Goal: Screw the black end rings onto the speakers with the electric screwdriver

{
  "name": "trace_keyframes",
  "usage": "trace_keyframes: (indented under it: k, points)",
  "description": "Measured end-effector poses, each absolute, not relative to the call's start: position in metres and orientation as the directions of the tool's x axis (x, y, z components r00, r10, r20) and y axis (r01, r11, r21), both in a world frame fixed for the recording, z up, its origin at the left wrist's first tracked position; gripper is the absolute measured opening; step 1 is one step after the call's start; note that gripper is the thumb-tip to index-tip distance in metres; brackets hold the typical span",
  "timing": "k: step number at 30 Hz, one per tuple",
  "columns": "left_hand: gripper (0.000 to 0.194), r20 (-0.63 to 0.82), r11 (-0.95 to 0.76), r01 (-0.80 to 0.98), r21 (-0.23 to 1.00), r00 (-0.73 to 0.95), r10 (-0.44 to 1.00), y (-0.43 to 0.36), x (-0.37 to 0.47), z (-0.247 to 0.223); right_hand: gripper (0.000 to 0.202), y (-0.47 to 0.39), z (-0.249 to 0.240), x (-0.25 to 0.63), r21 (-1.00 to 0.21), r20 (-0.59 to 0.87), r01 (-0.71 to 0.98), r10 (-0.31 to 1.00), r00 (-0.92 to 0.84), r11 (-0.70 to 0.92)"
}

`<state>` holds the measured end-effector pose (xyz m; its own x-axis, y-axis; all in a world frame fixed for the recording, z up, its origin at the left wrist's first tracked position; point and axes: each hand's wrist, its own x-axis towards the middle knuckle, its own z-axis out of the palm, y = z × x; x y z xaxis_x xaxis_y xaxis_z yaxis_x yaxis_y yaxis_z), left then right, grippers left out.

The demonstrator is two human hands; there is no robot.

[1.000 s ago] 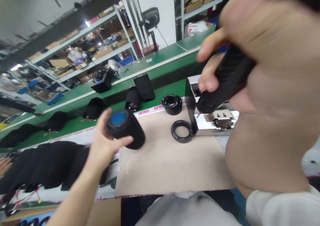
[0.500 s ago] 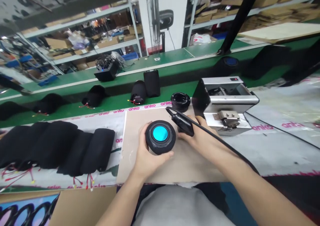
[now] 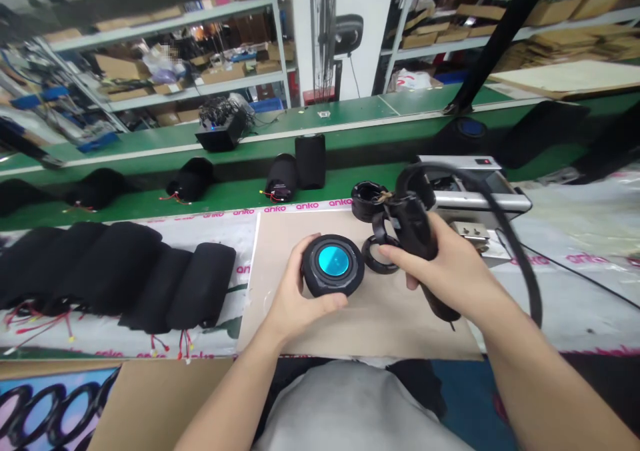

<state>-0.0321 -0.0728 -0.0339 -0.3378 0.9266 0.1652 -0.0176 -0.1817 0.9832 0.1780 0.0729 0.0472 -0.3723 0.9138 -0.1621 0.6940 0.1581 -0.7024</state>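
Head view. Left hand [image 3: 303, 304], mine: fingers and thumb curled around a black cylindrical speaker [image 3: 334, 263], its round blue end facing up at me. Speaker: over the middle of the cardboard sheet [image 3: 320, 338]; whether it touches the sheet, I cannot tell. Right hand [image 3: 445, 271], mine: closed around the body of a black corded hand tool [image 3: 415, 228], the cord [image 3: 520, 251] arching out to the right and down. Black ring [image 3: 383, 269]: one, flat on the sheet just right of the speaker, partly under my right fingertips; contact unclear. Black cup-shaped part [image 3: 364, 209]: one, behind the ring. Silver metal machine [image 3: 493, 203]: one, behind my right hand, partly covered by it and the tool. Black fabric-covered cylinders [image 3: 203, 288]: a row on the table [image 3: 575, 304], left of the sheet, red wires [image 3: 159, 344] at the near ends. Black wired units [image 3: 283, 178]: several, on the green strip [image 3: 235, 194] beyond. Cardboard box [image 3: 155, 398]: lower left, beside a print of black rings.
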Motion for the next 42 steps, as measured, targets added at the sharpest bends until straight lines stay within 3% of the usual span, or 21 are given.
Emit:
trace_keyframes:
  k: [2,4,6,8,11,13,15,16,18,19,20,22,24,28,31,37,42]
  points:
    - [0.097,0.172,-0.213,-0.102,0.972,-0.312,0.934,-0.069,-0.04,-0.032,0.067,0.072,0.052,0.18,-0.878,-0.142,0.468,0.882,-0.45,0.097]
    - [0.095,0.164,-0.204,-0.193,0.96,-0.203,0.965,-0.063,-0.051,-0.029,0.071,0.071,0.05,0.174,-0.981,-0.121,0.195,0.833,-0.541,-0.015]
    - [0.096,0.174,-0.182,-0.216,0.959,-0.055,0.983,-0.055,-0.064,-0.026,0.077,0.07,0.042,0.163,-0.992,-0.124,0.042,0.793,-0.597,-0.123]
    - [0.098,0.19,-0.191,-0.172,0.966,-0.023,0.982,-0.049,-0.071,-0.025,0.081,0.071,0.033,0.153,-0.984,-0.135,-0.008,0.778,-0.614,-0.177]
    - [0.095,0.228,-0.272,-0.109,0.956,-0.305,0.925,-0.053,-0.061,-0.03,0.08,0.069,0.025,0.147,-0.972,-0.162,-0.025,0.744,-0.648,-0.234]
    - [0.071,0.254,-0.328,-0.072,0.942,-0.488,0.835,-0.065,-0.041,-0.037,0.08,0.066,0.024,0.149,-0.963,-0.189,-0.011,0.701,-0.687,-0.271]
    - [0.055,0.29,-0.353,-0.009,0.936,-0.552,0.782,-0.08,-0.015,-0.043,0.084,0.061,0.025,0.152,-0.956,-0.209,0.007,0.663,-0.719,-0.294]
    - [0.066,0.305,-0.345,0.038,0.938,-0.561,0.77,-0.086,-0.004,-0.046,0.086,0.057,0.025,0.154,-0.955,-0.215,0.017,0.652,-0.727,-0.296]
    - [0.113,0.324,-0.28,0.167,0.945,-0.59,0.74,-0.091,0.013,-0.05,0.089,0.051,0.024,0.156,-0.959,-0.218,0.039,0.641,-0.736,-0.281]
    - [0.132,0.326,-0.228,0.235,0.945,-0.615,0.718,-0.091,0.017,-0.05,0.089,0.048,0.023,0.158,-0.962,-0.217,0.052,0.637,-0.74,-0.267]
    - [0.14,0.327,-0.174,0.291,0.941,-0.641,0.694,-0.089,0.017,-0.05,0.088,0.046,0.022,0.16,-0.966,-0.216,0.066,0.636,-0.741,-0.251]
    - [0.126,0.344,-0.125,0.358,0.925,-0.652,0.676,-0.083,0.011,-0.048,0.085,0.045,0.022,0.165,-0.97,-0.216,0.09,0.638,-0.739,-0.224]
    - [0.107,0.36,-0.168,0.364,0.916,-0.564,0.744,-0.079,-0.001,-0.042,0.083,0.047,0.027,0.171,-0.974,-0.22,0.13,0.653,-0.724,-0.183]
    - [0.105,0.398,-0.281,0.361,0.889,-0.304,0.866,-0.077,-0.024,-0.029,0.09,0.058,0.048,0.184,-0.945,-0.197,0.325,0.727,-0.658,0.039]
    - [0.103,0.418,-0.336,0.369,0.866,-0.168,0.893,-0.072,-0.037,-0.02,0.085,0.069,0.066,0.188,-0.879,-0.078,0.391,0.726,-0.684,0.274]
    - [0.09,0.376,-0.352,0.316,0.881,-0.013,0.927,-0.059,-0.055,-0.004,0.083,0.085,0.101,0.165,-0.734,0.001,0.22,0.325,-0.946,0.643]
    - [0.046,0.125,-0.144,0.35,0.925,0.079,0.989,-0.065,-0.055,0.005,0.084,0.095,0.112,0.141,-0.7,-0.145,0.105,0.004,-0.989,0.706]
